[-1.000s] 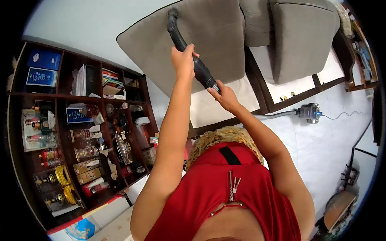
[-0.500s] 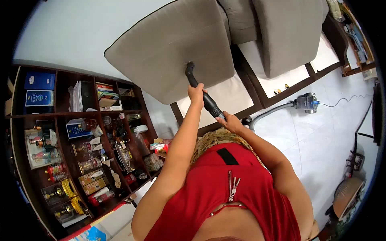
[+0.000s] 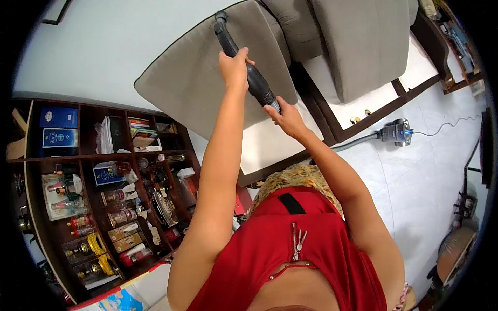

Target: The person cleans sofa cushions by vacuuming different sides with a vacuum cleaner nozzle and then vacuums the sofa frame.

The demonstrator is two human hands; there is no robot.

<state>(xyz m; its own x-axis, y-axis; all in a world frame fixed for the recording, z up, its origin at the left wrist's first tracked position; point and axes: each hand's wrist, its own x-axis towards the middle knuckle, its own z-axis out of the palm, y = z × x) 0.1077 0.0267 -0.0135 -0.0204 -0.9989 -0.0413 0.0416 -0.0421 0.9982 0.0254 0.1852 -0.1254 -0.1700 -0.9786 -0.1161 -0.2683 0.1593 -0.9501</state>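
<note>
My left hand [image 3: 235,70] is wrapped round the black vacuum cleaner handle [image 3: 258,84], a little below its nozzle. Lower down, where the handle meets the ribbed hose, my right hand [image 3: 286,118] has its fingers closed round it. The nozzle [image 3: 221,18] touches the upper edge of a grey sofa cushion [image 3: 179,83], which stands tilted on the dark wooden sofa frame [image 3: 332,133]. Part of the hose [image 3: 358,141] runs out from behind my right arm to the vacuum cleaner body [image 3: 396,132] on the floor.
A dark wooden shelf unit [image 3: 85,158] with bottles, boxes and books stands at the left. Another grey cushion [image 3: 363,46] leans on the sofa to the right. A thin cord [image 3: 451,127] trails across the pale tiled floor [image 3: 410,192]. A wall rises behind the cushion.
Both hands have moved up and slightly left with the vacuum handle. Its nozzle has gone from the cushion's middle to its upper edge. My arms are stretched further out.
</note>
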